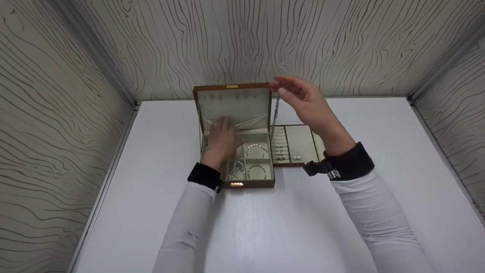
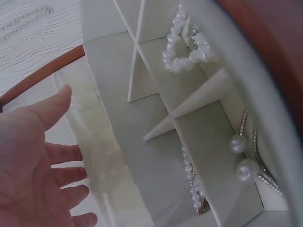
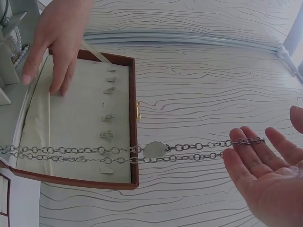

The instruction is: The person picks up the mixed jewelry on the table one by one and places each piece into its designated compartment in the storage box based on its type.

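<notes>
A brown jewelry box [image 1: 257,184] stands with its lid [image 1: 250,102] raised and its pale lining showing. My left hand [image 1: 223,142] reaches across the box, its spread fingers at the edge of the cloth pocket [image 3: 38,118] inside the lid. At the lid's right corner my right hand [image 1: 308,100] holds up a silver chain necklace [image 3: 154,149], which is looped over its fingers. Two strands with an oval plate hang down beside the lid. In the right wrist view they pass in front of the row of small lining tabs [image 3: 108,117].
In the box's divided compartments lie bracelets [image 1: 257,172], a white bead string [image 2: 176,61] and pieces with large pearls [image 2: 246,170]. A tray [image 1: 301,140] with rings and a pair of earrings [image 1: 296,157] sits against the box's right side. A patterned wall [image 1: 250,41] rises behind.
</notes>
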Tool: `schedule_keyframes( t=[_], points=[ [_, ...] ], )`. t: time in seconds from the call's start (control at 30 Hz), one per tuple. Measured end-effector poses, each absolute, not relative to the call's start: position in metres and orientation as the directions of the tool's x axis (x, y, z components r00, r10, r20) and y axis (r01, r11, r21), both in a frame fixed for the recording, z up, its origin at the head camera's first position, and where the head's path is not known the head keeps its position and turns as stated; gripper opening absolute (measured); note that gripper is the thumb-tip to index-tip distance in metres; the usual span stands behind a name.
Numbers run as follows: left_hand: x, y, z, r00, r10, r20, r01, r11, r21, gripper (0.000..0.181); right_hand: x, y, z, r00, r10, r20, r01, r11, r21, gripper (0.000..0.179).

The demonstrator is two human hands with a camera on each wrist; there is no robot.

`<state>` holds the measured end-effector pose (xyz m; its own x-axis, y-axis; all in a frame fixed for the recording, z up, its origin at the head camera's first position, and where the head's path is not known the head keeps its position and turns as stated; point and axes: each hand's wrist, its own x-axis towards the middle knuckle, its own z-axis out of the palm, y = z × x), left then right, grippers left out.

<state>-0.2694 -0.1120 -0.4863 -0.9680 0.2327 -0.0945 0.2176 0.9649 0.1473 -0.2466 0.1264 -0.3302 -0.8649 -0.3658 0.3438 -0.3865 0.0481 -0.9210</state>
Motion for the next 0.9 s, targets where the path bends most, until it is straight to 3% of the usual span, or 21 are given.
schedule_keyframes(
  t=[0.33, 0.9],
  points=[
    [-0.269, -0.112, -0.485, -0.967, 0.235, -0.099, 0.215, 0.96, 0.178, 0.072, -0.269, 0.096, -0.317, -0.847, -0.444, 0.292, -0.391, 0.149, -0.908, 0.042],
    [-0.271, -0.112, -0.486, -0.967, 0.244, -0.073, 0.235, 0.964, 0.122, 0.067, -0.298, 0.053, -0.318, -0.81, -0.517, 0.275, -0.438, 0.223, -0.871, 0.05]
  ],
)
